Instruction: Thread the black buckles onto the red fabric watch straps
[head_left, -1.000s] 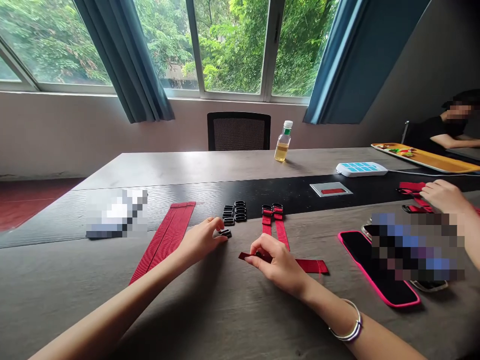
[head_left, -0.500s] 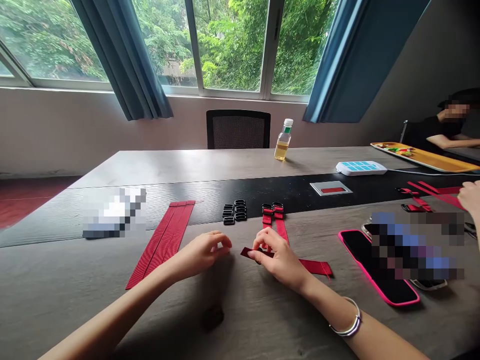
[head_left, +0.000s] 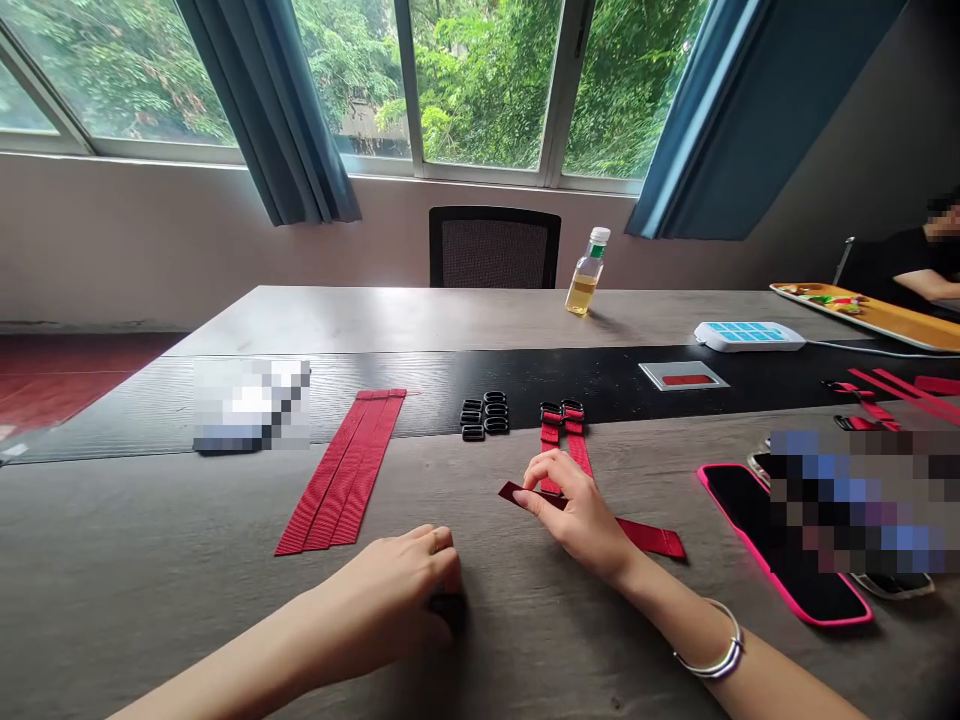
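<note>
My right hand (head_left: 574,510) pinches a red webbing strap (head_left: 652,537) near its left end, between thumb and fingers. The strap runs under the palm and comes out on the right. Just beyond, two red straps with black buckles (head_left: 561,412) lie side by side. Low in front of me, my left hand (head_left: 412,590) is curled with its fingers around a small dark round thing (head_left: 450,610); the fingers mostly hide it, so its kind is unclear. Several flat red straps (head_left: 349,470) lie in a row beyond my left forearm.
Several loose black buckles (head_left: 484,415) sit mid-table. To the right lie a pink-edged phone (head_left: 784,545), more red straps (head_left: 874,405) and a power strip (head_left: 750,336). A bottle (head_left: 586,275) and an orange tray (head_left: 892,318) stand farther back. A person (head_left: 919,260) sits at far right.
My left hand has moved down toward me and closed around the dark round thing on the table. My right hand keeps its pinch on the strap. The view has shifted slightly left.
</note>
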